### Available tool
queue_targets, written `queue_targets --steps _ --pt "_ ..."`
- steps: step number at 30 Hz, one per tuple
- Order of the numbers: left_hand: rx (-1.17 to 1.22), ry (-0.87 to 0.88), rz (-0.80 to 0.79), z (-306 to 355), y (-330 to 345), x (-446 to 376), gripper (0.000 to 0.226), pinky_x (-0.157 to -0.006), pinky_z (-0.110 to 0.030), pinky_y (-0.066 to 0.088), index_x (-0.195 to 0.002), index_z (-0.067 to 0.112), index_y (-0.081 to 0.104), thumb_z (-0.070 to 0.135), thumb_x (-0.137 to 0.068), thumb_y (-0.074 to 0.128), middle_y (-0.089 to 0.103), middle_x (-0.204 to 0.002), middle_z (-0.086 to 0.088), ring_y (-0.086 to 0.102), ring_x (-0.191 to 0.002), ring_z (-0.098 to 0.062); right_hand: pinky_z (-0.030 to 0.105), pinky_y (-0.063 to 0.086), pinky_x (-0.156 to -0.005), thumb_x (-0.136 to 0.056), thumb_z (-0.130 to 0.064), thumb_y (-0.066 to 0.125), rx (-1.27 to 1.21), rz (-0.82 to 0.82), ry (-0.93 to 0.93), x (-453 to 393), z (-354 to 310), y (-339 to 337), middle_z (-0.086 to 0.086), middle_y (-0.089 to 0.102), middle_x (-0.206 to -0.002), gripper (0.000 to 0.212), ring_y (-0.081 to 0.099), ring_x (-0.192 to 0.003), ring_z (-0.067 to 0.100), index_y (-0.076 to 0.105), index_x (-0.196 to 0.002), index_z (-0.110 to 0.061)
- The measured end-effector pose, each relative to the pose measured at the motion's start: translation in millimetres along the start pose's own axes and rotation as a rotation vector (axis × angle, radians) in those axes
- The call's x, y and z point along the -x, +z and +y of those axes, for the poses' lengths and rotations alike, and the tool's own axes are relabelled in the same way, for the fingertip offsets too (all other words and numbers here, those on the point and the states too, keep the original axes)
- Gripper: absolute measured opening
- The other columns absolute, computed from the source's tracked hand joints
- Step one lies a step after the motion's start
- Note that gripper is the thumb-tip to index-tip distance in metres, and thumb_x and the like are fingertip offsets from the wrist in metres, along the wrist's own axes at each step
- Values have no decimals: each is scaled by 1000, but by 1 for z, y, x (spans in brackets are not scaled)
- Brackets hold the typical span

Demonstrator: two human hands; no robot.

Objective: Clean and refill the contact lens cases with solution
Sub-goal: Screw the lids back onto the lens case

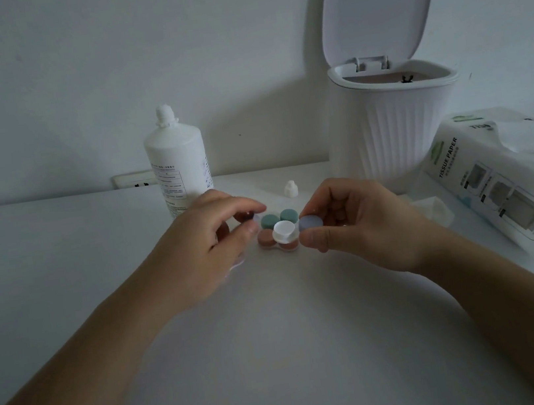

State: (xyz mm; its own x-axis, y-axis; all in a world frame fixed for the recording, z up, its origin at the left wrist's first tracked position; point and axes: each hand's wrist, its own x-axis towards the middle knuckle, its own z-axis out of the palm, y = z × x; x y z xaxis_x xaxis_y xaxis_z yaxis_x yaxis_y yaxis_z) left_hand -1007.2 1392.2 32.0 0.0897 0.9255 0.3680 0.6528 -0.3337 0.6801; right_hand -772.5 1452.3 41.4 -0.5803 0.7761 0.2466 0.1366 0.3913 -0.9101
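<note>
Two bare forearms reach in from the near edge over the white table point(60, 268), and the hands meet at its middle. Left hand point(202, 243) has its fingers curled, thumb and forefinger pinching something small and pale at their tips; it is too blurred to name. Right hand point(358, 223) pinches a lavender cap point(309, 222) between thumb and forefinger, tilted so its flat face shows. Between the two sets of fingertips, a white-capped case point(284, 231) stands raised, just beside the lavender cap; whether either hand touches it cannot be told. Right under it lies a terracotta lens case point(273, 241), and just beyond the fingertips sits a green lens case point(278, 218), both with caps on. Past the left fingers stands the white solution bottle point(178, 160), upright, its cap off; the small white bottle cap point(290, 189) stands on the table beyond the gap between the hands. Behind the right fingers is a ribbed white bin point(392, 121) with its lid up. To the outer side of the right hand lie a crumpled tissue point(438, 211) and a tissue paper pack point(484, 183).
</note>
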Motion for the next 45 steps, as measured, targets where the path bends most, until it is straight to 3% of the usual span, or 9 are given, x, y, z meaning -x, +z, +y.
queue_targets --steps 3,8,12,15,20,28,35,40,45 --pt "209 -72 63 -2 1 0 13 -48 -38 49 -102 38 67 27 -101 61 60 -73 10 67 -55 -31 22 53 -63 -63 -36 81 -17 0 2 0 0 0 -4 69 -67 45 64 -64 11 66 -88 -2" --pt "379 -107 143 0 5 -1 15 -47 -35 45 -92 29 66 38 -82 74 65 -72 -1 61 -56 -53 22 52 -63 -65 -34 80 -15 -10 4 0 1 0 -4 69 -67 39 63 -63 10 66 -87 -4" --pt "430 -84 189 3 6 1 28 -43 -29 42 -83 22 65 44 -72 79 55 -58 -14 59 -48 -46 20 50 -61 -69 -29 82 -17 -20 4 1 1 0 -4 68 -67 32 62 -62 9 65 -85 -6" --pt "402 -38 199 4 10 2 27 -44 -27 40 -82 22 66 43 -73 79 58 -54 -9 49 -40 -23 24 50 -62 -77 -19 84 15 -34 5 0 2 -1 0 69 -69 23 62 -64 12 66 -86 -7" --pt "272 44 157 8 21 4 26 -47 -40 40 -83 23 67 45 -77 80 66 -71 -19 50 -55 -36 26 53 -64 -80 -17 83 53 -44 1 1 2 -1 4 71 -74 21 64 -66 12 67 -89 -6" --pt "132 94 144 9 18 6 25 -51 -30 40 -90 32 71 52 -76 77 50 -55 7 46 -51 -8 32 54 -65 -79 -19 84 74 -33 -4 0 5 -2 7 72 -77 21 64 -67 14 68 -88 -11" --pt "54 160 132 11 16 7 22 -54 -41 45 -93 33 77 49 -78 77 59 -60 5 53 -55 -20 38 54 -66 -79 -22 85 94 -38 -8 1 5 -1 11 72 -81 22 64 -69 17 68 -89 -12" --pt "40 239 96 11 16 5 16 -54 -26 47 -95 23 80 18 -80 85 76 -88 5 58 -60 -19 38 51 -64 -80 -19 83 86 -52 -8 1 4 0 12 70 -77 20 60 -67 17 67 -88 -10" --pt "15 307 84 9 16 4 18 -53 -22 46 -94 25 79 20 -79 86 74 -88 8 54 -55 -18 37 49 -64 -80 -16 83 81 -69 -9 1 3 0 21 67 -80 22 57 -67 19 67 -89 -5"
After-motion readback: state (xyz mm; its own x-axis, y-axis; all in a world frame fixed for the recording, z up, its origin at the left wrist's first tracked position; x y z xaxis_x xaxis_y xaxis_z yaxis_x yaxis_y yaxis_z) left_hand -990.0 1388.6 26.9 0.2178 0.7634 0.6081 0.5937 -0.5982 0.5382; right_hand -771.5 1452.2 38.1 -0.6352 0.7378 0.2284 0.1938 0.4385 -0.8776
